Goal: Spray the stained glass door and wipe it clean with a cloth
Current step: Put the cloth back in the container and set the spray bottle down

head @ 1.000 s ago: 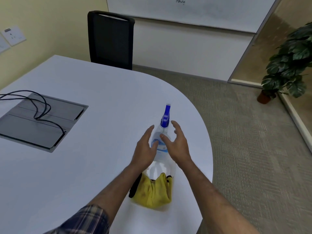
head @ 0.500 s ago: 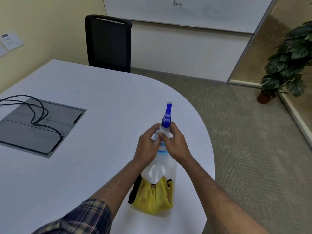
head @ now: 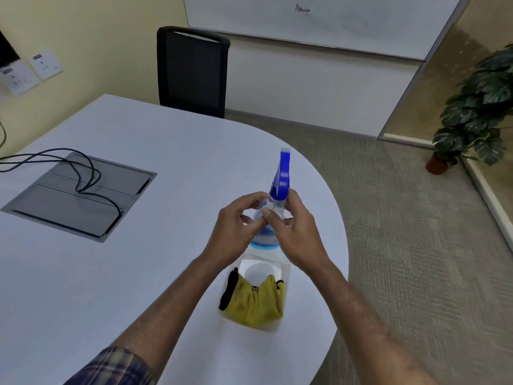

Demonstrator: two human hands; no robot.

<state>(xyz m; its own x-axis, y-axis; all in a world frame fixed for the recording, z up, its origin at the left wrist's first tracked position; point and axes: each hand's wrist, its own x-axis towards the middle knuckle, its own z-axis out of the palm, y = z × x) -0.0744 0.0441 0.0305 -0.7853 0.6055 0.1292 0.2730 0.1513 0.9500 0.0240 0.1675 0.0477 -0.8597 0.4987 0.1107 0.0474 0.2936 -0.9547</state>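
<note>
Spray bottle: We see a clear spray bottle (head: 268,232) standing up on the white table (head: 116,273), near the round edge on the right side. It has a blue spray top (head: 281,176) that points away from us.
Left hand: Our left hand (head: 236,232) is wrapped round the neck of the bottle from the left. The fingers curl in at the top, just under the blue part.
Right hand: Our right hand (head: 297,232) holds the same neck from the right. Its thumb meets the left thumb in front of the bottle.
Cloth: A yellow cloth (head: 256,301) with a black edge lies bunched up on the table, right at the foot of the bottle, on the side nearest to us. It touches the bottle.
Sleeve: A checked sleeve (head: 116,368) shows on the left arm at the bottom of the view.
Table box: A grey flat panel (head: 55,201) is set into the table on the left, well away from the bottle. Black wires (head: 83,173) loop over it.
Chair: A black chair (head: 191,70) stands at the far side of the table.
Wall: A whiteboard (head: 319,20) hangs behind the chair.
Plant: A green plant in a brown pot (head: 472,115) sits on the carpet at the far right.
Glass: We see a glass panel (head: 444,79) beside the plant, but we cannot tell if it is the door.
</note>
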